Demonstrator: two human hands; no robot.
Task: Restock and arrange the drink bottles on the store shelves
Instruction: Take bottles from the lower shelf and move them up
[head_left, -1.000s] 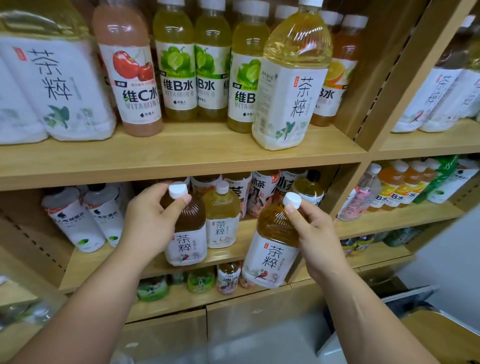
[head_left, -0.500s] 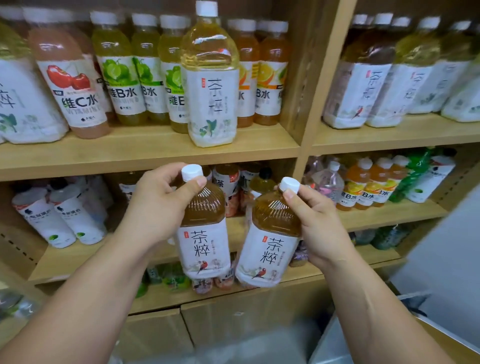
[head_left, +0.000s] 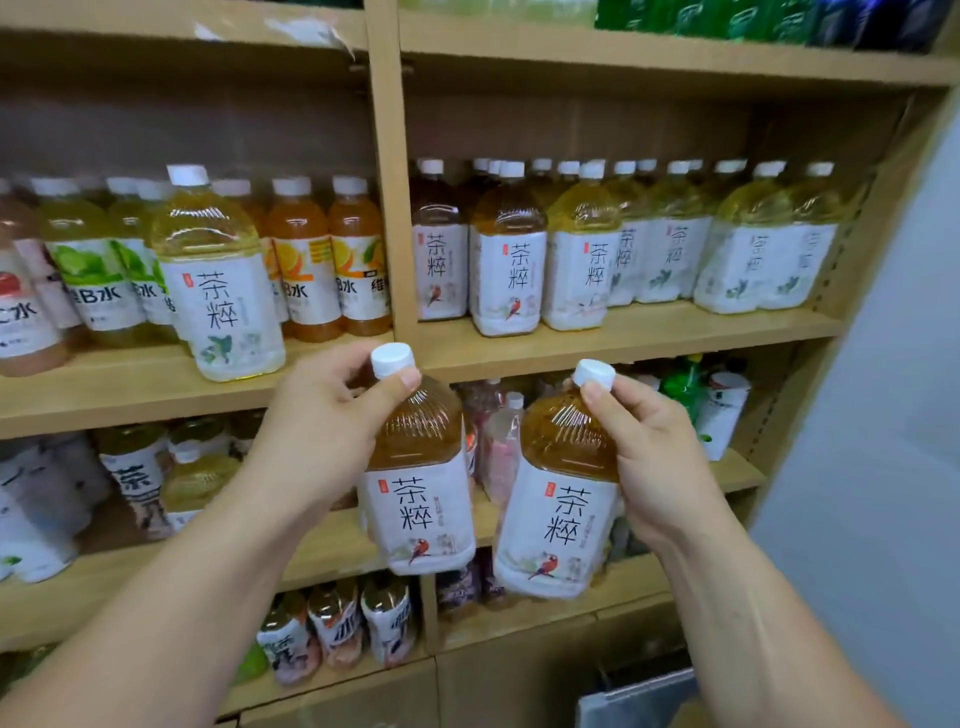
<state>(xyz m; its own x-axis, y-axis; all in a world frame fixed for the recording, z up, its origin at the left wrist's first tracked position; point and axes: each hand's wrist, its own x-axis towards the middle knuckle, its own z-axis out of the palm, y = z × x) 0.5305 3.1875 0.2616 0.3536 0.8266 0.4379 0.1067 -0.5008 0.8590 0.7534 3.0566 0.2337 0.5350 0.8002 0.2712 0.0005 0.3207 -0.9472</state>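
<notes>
My left hand (head_left: 322, 415) grips a brown tea bottle (head_left: 421, 499) by its neck, just under the white cap. My right hand (head_left: 644, 457) holds a second, matching brown tea bottle (head_left: 561, 525) the same way, tilted slightly left. Both bottles hang in the air in front of the wooden shelf unit, side by side and a little apart. Above them, the right bay's shelf (head_left: 649, 338) carries a row of the same brand: brown tea bottles (head_left: 506, 270) on its left, paler ones (head_left: 753, 260) further right.
A wooden upright (head_left: 392, 208) divides the two bays. The left bay's shelf holds a large pale tea bottle (head_left: 218, 280) at the front and green and orange vitamin drinks (head_left: 306, 270) behind. Lower shelves hold mixed small bottles. A grey wall (head_left: 883, 441) bounds the right side.
Both hands have lifted their bottles off the lower left shelf and carried them up and to the right. My view has swung right, toward the right bay.
</notes>
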